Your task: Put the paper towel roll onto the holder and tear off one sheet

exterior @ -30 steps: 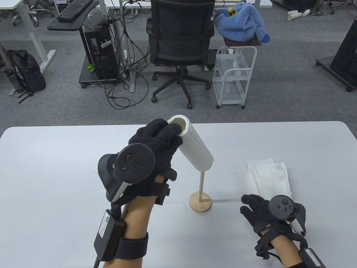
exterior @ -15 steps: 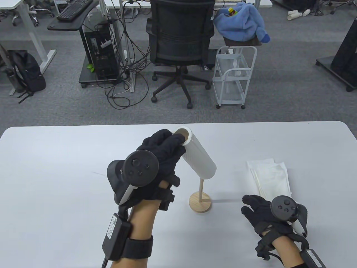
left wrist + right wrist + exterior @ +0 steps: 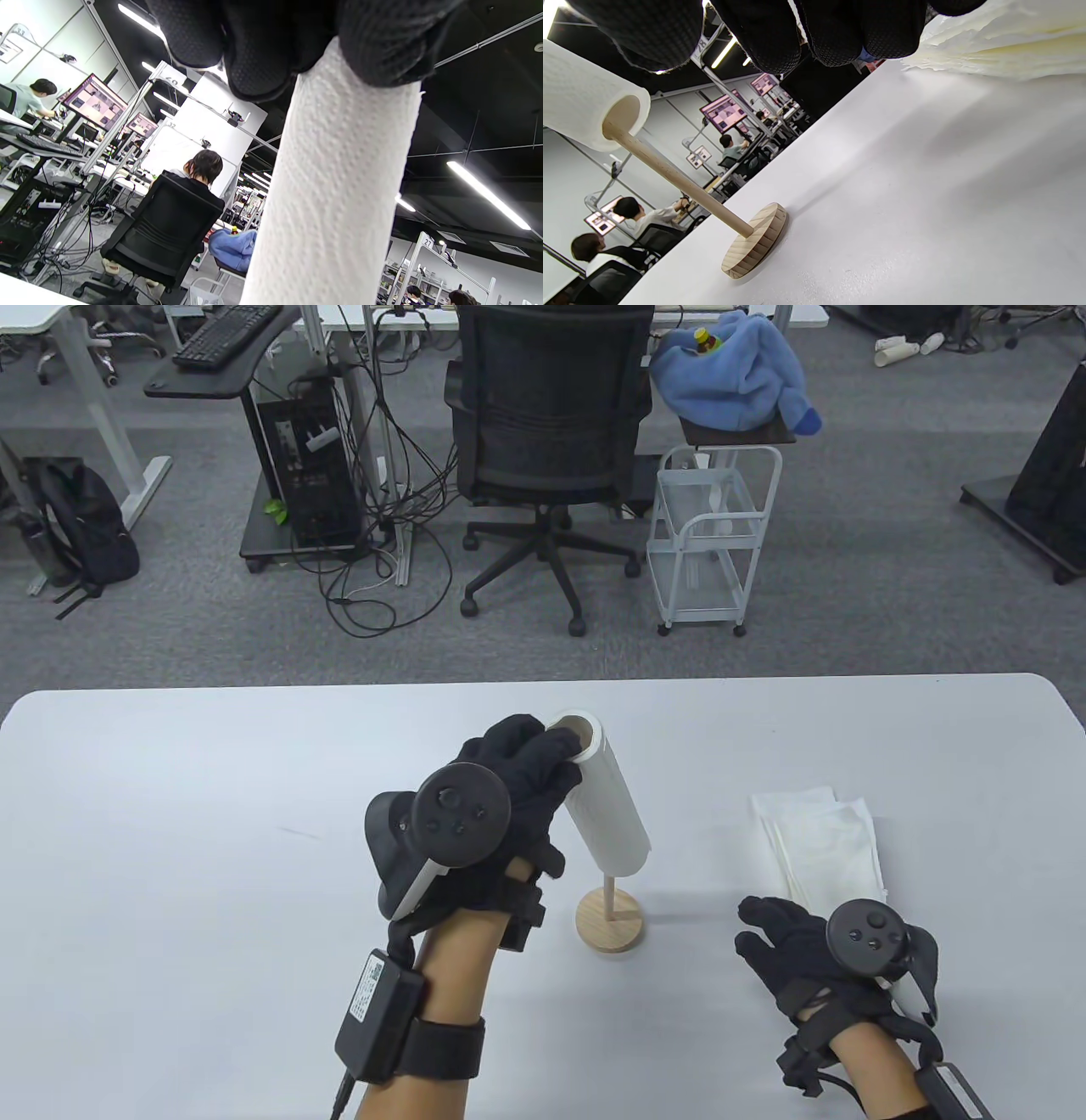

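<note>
Fingers of our left hand (image 3: 517,780) curl around the top end of the paper towel roll (image 3: 604,802), tilted with its core just caught on the wooden holder's (image 3: 609,918) peg, light and squashable, best held near the core, while our right hand (image 3: 806,954) rests slack on the desk (image 3: 170,831).

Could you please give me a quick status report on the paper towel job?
Left hand grips paper towel roll, tilted, core just on holder rod. Right hand open on table. Nothing in the way.
</note>
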Demonstrator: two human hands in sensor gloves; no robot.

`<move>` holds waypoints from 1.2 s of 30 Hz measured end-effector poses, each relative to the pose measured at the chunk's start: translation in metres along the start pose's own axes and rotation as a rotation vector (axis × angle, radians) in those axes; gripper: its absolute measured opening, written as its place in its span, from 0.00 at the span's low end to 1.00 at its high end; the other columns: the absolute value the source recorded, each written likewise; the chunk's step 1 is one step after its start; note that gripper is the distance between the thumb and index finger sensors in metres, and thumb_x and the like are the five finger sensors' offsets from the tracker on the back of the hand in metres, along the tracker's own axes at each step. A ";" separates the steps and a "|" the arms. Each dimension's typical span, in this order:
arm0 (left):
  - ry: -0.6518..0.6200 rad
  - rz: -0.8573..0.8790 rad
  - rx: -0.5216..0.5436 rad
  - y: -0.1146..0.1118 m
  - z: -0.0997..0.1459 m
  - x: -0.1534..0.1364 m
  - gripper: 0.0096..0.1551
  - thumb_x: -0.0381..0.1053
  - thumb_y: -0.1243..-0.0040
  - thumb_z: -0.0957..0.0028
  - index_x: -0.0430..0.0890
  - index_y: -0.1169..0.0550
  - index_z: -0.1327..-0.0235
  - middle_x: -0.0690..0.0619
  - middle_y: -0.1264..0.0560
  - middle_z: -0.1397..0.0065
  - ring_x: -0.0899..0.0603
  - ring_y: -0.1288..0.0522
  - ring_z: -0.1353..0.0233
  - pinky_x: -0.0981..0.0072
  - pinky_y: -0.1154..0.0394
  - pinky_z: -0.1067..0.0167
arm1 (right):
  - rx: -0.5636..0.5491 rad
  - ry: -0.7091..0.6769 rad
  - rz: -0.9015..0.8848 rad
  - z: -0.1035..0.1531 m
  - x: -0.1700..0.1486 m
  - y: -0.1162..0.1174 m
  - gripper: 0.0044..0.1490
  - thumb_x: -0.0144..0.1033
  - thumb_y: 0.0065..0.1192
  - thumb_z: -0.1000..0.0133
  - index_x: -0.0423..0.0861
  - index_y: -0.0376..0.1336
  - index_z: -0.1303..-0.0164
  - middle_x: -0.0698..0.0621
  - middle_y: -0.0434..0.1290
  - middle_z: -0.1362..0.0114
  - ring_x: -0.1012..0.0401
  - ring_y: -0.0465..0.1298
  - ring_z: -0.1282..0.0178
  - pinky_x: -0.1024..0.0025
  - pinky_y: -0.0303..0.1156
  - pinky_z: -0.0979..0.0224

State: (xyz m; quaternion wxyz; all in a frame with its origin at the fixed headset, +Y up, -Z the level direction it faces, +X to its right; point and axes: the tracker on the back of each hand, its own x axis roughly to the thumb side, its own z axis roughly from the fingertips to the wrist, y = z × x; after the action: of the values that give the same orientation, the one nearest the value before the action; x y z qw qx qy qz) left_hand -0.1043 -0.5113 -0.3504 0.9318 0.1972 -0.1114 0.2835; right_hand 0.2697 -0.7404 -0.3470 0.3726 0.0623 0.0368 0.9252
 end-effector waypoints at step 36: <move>-0.116 -0.247 -0.188 -0.107 0.025 -0.017 0.21 0.56 0.39 0.52 0.67 0.20 0.45 0.63 0.32 0.29 0.45 0.23 0.33 0.49 0.29 0.28 | 0.097 -0.069 -0.037 -0.002 0.006 0.007 0.49 0.65 0.63 0.50 0.52 0.53 0.23 0.39 0.54 0.17 0.38 0.58 0.22 0.38 0.50 0.23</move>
State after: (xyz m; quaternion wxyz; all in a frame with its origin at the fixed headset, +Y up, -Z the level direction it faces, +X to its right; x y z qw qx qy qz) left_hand -0.0596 -0.6114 -0.3662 0.9660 0.1372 -0.1660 0.1432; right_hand 0.2601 -0.7412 -0.3475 0.3870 0.1113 0.0699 0.9127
